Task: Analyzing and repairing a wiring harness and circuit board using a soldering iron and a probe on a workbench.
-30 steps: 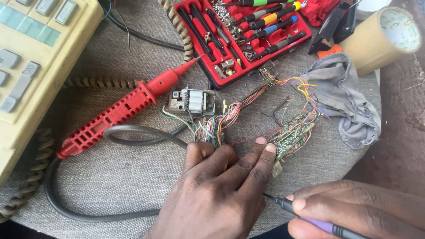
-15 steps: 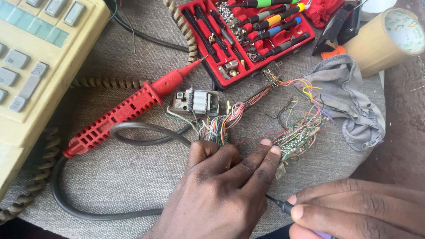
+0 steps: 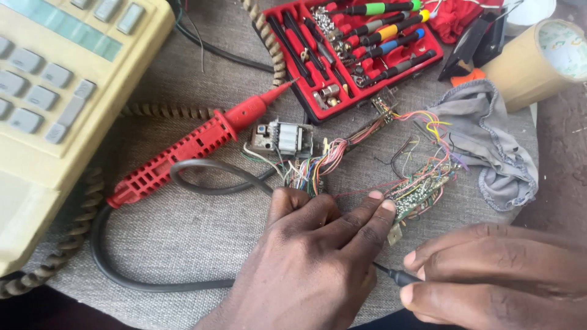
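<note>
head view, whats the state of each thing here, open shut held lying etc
left hand: palm down, fingertips pressing the bundle of coloured wires
right hand: closed around a thin dark tool
circuit board: lying flat, wires attached
red soldering iron: lying untouched
red screwdriver case: open
grey cloth: crumpled
tape roll: lying on its side

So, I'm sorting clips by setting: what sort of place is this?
Likely a small electronics repair bench: a red tray of screwdrivers, a wired circuit board under the left hand, and a red soldering iron.
</note>
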